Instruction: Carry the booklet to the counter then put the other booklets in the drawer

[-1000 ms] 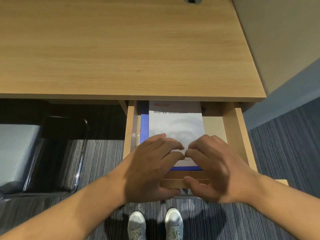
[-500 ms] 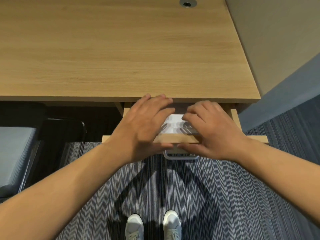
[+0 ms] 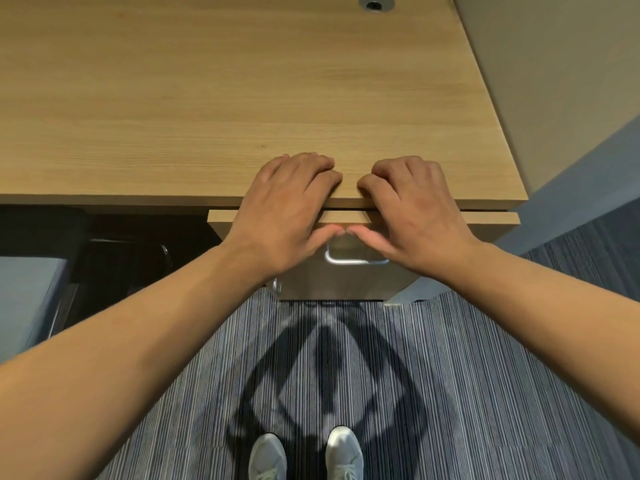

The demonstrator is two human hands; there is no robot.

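Observation:
The drawer (image 3: 491, 220) under the wooden desk top (image 3: 242, 98) is pushed in, with only its front panel and metal handle (image 3: 353, 259) showing. My left hand (image 3: 287, 209) and my right hand (image 3: 412, 209) lie side by side over the desk's front edge. Their fingers curl on the desk top and their thumbs touch the drawer front above the handle. Neither hand holds anything. No booklet is visible; the drawer's inside is hidden.
A chair with a grey seat (image 3: 24, 292) and dark metal frame stands under the desk at the left. A wall (image 3: 554, 81) runs along the desk's right side. Striped carpet (image 3: 485, 393) and my two white shoes (image 3: 304, 455) are below.
The drawer, open with a white and blue booklet inside a second ago, has slid fully in. Both hands moved forward with its front and now rest on the desk edge.

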